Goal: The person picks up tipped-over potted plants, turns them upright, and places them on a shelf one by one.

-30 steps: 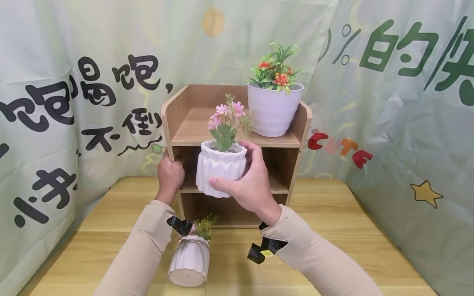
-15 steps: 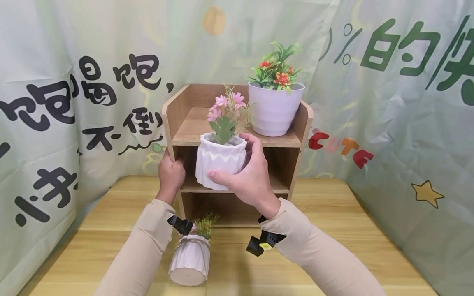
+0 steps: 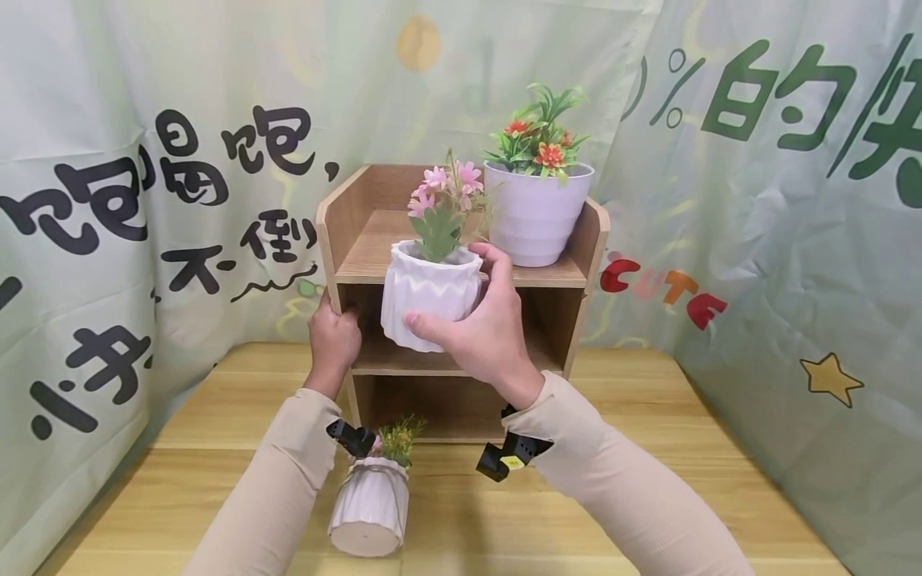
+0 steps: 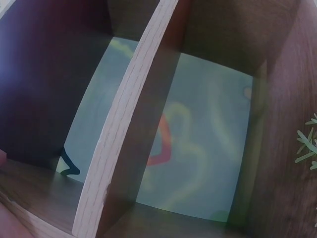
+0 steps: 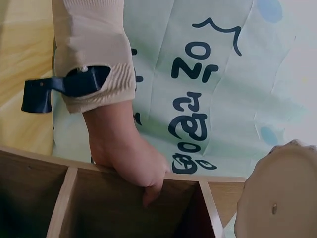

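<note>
R hand (image 3: 490, 324) held white pot (image 3: 425, 296) w/ pink flwrs (image 3: 435, 178) in front of wooden shelf (image 3: 363, 250), L hand (image 3: 334, 340) gripped shelf's side panel (image 3: 326, 256), & 2nd pot (image 3: 369, 504) lay on table (image 3: 648, 448).

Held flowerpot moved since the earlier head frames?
Yes, upward: the flowerpot in the right hand has risen against the wooden shelf. Its base overlapped the middle board's front edge; now it shows above that edge.

I'm counting two hands, three potted plants, one shelf unit (image 3: 363, 248) and two wrist cameras (image 3: 351, 438) (image 3: 493, 464): one pink-flowered pot (image 3: 430, 292) is sitting in the right hand (image 3: 491, 332), one red-flowered pot (image 3: 538, 214) is standing beyond it, one tied pot (image 3: 370, 506) is lying below the left hand (image 3: 334, 346).
</note>
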